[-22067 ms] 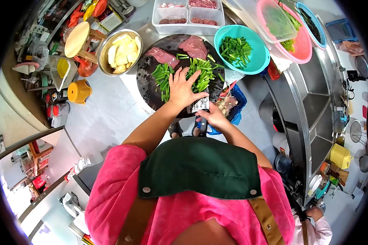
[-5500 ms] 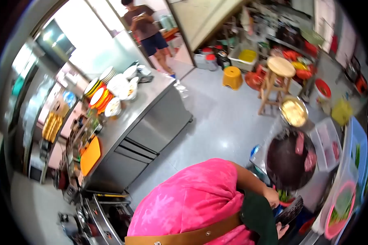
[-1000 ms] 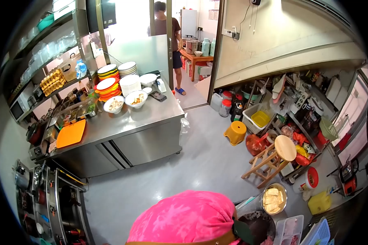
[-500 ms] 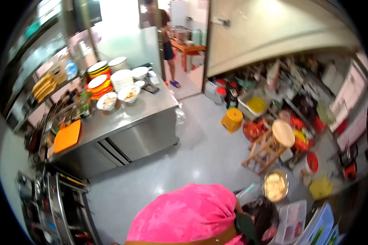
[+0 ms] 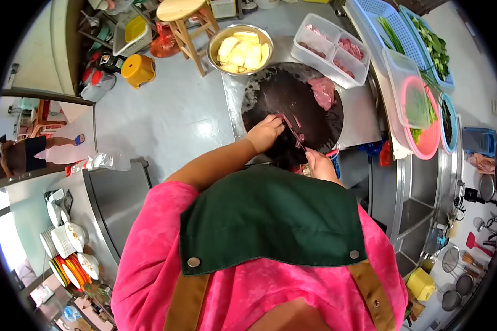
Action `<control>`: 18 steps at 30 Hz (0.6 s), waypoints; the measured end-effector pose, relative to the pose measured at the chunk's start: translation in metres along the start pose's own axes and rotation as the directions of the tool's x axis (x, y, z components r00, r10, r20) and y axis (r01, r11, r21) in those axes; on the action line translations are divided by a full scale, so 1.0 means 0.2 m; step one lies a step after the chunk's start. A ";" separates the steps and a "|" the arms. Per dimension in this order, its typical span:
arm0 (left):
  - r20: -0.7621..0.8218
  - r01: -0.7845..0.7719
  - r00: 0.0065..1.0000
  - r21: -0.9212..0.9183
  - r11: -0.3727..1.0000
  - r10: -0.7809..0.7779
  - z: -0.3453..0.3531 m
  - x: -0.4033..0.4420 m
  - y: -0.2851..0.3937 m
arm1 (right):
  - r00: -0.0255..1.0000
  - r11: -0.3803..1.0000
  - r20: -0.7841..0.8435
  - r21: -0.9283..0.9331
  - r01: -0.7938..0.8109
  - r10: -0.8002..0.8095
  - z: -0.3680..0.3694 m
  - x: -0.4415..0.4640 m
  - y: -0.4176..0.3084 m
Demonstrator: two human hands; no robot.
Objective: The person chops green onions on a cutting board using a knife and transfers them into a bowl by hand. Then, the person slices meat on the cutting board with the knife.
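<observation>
A dark round chopping board (image 5: 270,88) lies before me. My left hand (image 5: 266,133) is on its near left part, fingers curled and pressed down on a small piece of raw meat, mostly hidden under them. At the near right edge my right hand (image 5: 319,166) is closed round the handle of a knife (image 5: 294,132); its thin blade points up and left, close to my left fingertips. Small cut bits of meat (image 5: 300,138) lie beside the blade. Further back on the board rests a larger slab of raw meat (image 5: 322,92).
Behind the board stand a steel bowl (image 5: 211,51) of pale yellow slices and a divided plastic box (image 5: 337,70) of cut meat. Vegetable baskets (image 5: 370,22) and a pink basin (image 5: 433,144) are at right. A wooden stool (image 5: 181,10) stands left; a person's legs (image 5: 55,143) show in the doorway.
My view has swung right and down from the counter with stacked plates to the chopping board. Both hands, the knife and the meat now show; earlier they were hidden.
</observation>
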State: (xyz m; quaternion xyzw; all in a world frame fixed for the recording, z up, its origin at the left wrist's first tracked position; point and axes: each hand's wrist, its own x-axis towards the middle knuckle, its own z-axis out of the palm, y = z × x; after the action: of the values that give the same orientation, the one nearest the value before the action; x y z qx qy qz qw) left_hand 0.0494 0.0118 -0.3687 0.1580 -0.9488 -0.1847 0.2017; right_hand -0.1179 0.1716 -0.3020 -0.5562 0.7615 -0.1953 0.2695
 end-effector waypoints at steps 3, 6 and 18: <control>-0.047 0.012 0.999 -0.048 0.999 -0.015 0.00 0.01 0.01 | 0.999 0.999 -0.020 0.020 0.045 -0.044 -0.01 0.05 -0.01; -0.020 -0.022 1.000 -0.058 0.998 0.021 0.00 0.01 -0.01 | 0.986 0.987 -0.044 -0.020 0.160 -0.160 0.08 0.27 -0.05; -0.128 0.080 0.985 -0.242 0.967 -0.114 -0.09 0.01 0.04 | 0.979 0.906 0.061 0.371 -0.205 0.196 -0.19 0.14 0.05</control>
State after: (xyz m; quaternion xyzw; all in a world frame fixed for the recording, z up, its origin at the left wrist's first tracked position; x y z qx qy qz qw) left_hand 0.0541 0.0139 -0.3496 0.1917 -0.8946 -0.2942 0.2762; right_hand -0.1554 0.1480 -0.2834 -0.4153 0.7600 -0.3026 0.3980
